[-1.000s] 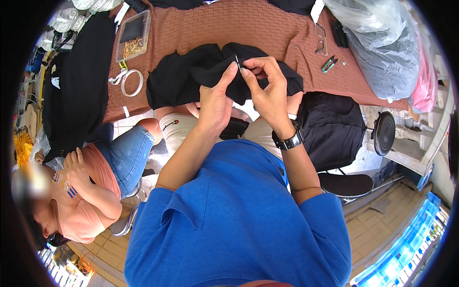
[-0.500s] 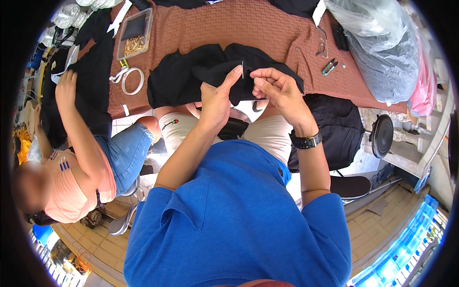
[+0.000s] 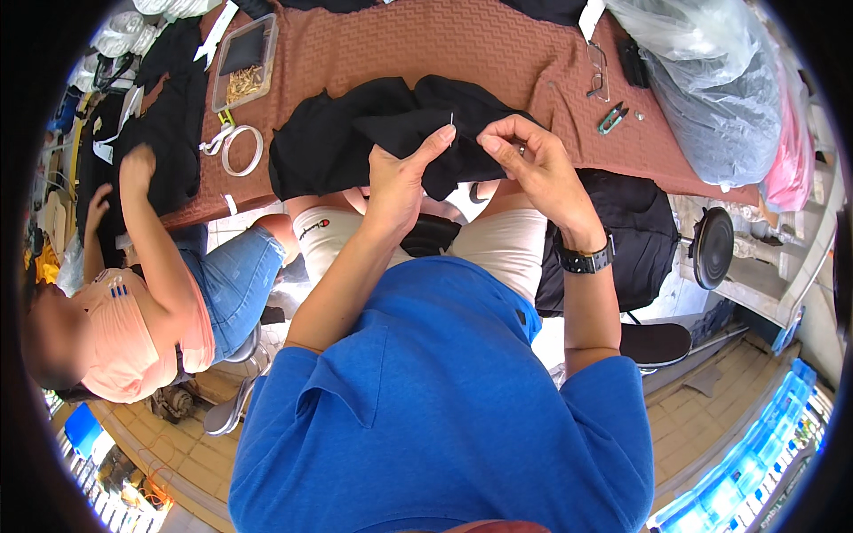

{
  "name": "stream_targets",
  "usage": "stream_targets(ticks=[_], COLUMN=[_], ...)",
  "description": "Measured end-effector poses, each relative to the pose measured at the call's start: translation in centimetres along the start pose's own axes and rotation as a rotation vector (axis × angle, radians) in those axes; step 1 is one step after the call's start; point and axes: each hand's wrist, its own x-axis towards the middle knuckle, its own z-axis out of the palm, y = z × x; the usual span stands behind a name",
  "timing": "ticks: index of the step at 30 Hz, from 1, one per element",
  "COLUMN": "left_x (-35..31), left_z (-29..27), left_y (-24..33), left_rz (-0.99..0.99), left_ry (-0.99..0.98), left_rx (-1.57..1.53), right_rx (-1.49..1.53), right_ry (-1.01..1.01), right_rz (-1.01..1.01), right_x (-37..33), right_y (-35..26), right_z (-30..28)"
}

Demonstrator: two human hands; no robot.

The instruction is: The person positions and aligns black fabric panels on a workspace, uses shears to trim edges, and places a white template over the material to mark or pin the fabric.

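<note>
My left hand (image 3: 397,182) is closed, with its thumb pressed against a thin, light needle (image 3: 451,118) that stands upright at the thumb tip. Just right of it, my right hand (image 3: 538,164) is held in a pinch, thumb and index finger together; whatever lies between those fingertips is too small to make out. A dark wristband watch (image 3: 586,258) is on my right wrist. Black cloth (image 3: 333,133) lies bunched behind and under both hands, along the near table edge and over my lap.
A brown cloth-covered table (image 3: 355,44) spreads ahead. A clear box (image 3: 267,80) of brass-coloured pieces and a white tape roll (image 3: 242,151) sit left; thread snips (image 3: 611,119), eyeglasses (image 3: 597,71) and a big plastic bag (image 3: 711,98) sit right. Another person (image 3: 142,329) works at my left.
My right hand has moved slightly right, away from the needle, which my left hand keeps nearly in place. The neighbouring person's hands have shifted over the dark cloth at left.
</note>
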Motion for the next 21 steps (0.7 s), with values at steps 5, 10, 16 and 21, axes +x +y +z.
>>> stream_targets(ticks=[5, 10, 16, 21], left_x=[0.1, 0.0, -0.5, -0.5], left_z=[0.1, 0.2, 0.9, 0.7], left_y=[-0.1, -0.1, 0.4, 0.3], left_rz=[0.026, 0.122, 0.178, 0.226], left_ry=[-0.007, -0.065, -0.099, -0.035], left_rx=[-0.008, 0.18, 0.258, 0.249], right_rx=[-0.105, -0.344, -0.377, -0.398], right_ry=[0.0, 0.197, 0.177, 0.215], right_rz=[-0.079, -0.378, -0.485, -0.452], right_x=[0.2, 1.5, 3.1, 3.1], right_y=[0.5, -0.9, -1.5, -1.0], right_z=[-0.6, -0.5, 0.5, 0.5])
